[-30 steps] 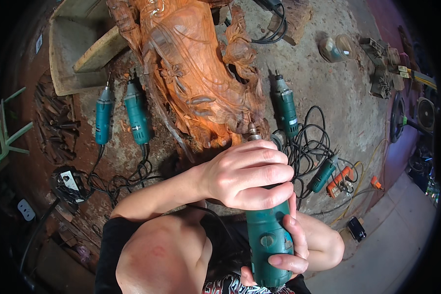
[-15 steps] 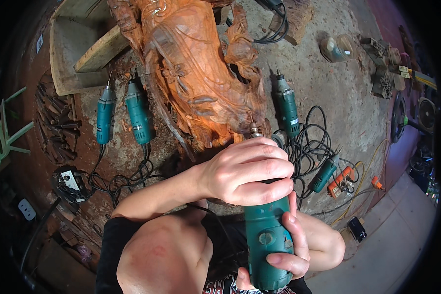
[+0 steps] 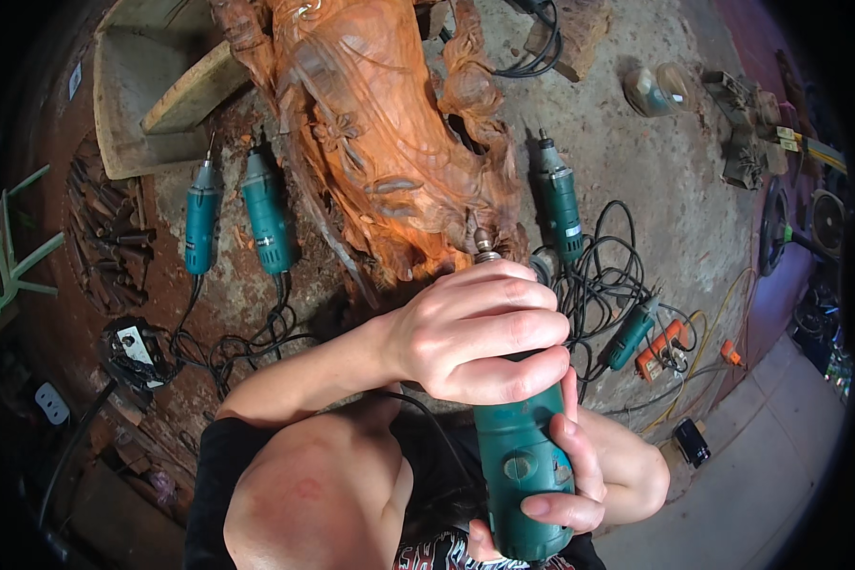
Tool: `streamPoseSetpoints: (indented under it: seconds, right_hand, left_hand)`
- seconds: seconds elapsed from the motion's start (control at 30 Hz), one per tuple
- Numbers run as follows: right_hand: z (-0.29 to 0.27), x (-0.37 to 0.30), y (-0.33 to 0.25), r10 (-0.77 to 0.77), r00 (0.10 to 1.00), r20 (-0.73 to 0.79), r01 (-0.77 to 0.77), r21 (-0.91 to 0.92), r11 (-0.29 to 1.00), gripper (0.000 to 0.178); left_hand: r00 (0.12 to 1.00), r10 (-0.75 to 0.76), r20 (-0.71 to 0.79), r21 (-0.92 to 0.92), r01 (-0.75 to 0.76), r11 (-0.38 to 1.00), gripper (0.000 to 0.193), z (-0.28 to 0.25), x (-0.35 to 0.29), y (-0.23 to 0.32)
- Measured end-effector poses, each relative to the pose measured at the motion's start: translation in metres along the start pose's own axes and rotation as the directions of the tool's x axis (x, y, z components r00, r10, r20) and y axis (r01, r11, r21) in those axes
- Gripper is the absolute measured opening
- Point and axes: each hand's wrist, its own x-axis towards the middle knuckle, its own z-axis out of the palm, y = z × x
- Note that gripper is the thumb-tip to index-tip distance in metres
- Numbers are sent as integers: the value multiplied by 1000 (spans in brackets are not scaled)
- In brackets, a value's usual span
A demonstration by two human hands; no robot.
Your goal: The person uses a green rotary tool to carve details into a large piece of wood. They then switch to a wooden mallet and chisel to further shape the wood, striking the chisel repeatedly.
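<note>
Nothing shifted — concrete floor (image 3: 655, 190) (3 spare grinders (image 3: 266, 223)), dusty.

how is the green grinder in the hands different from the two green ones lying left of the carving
The held grinder is gripped by both hands, left hand near its nose, right hand on its body; the two grinders on the left lie untouched on the floor. The held one's bit meets the orange wood carving; theirs point at nothing, beside it. All share teal bodies.
</note>
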Motion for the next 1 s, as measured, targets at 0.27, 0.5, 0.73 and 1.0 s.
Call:
streamPoseSetpoints:
  seconds: [0.27,0.5,0.73,1.0]
  right_hand:
    - [4,0,-3,37,996,-87,-35,19,999,84]
    - [-33,19,10,-48,992,120,22,207,978,80]
    - [41,15,9,-37,820,-572,73,40,997,46]
    - [-41,-18,14,86,981,173,-149,389,909,89]
  left_hand:
    - [999,-27,24,-22,28,999,25,4,1,-1]
    - [999,-32,29,40,31,999,27,0,1,1]
    - [998,-16,64,71,11,997,22,10,1,2]
    - [999,-9,41,168,2,986,20,10,4,3]
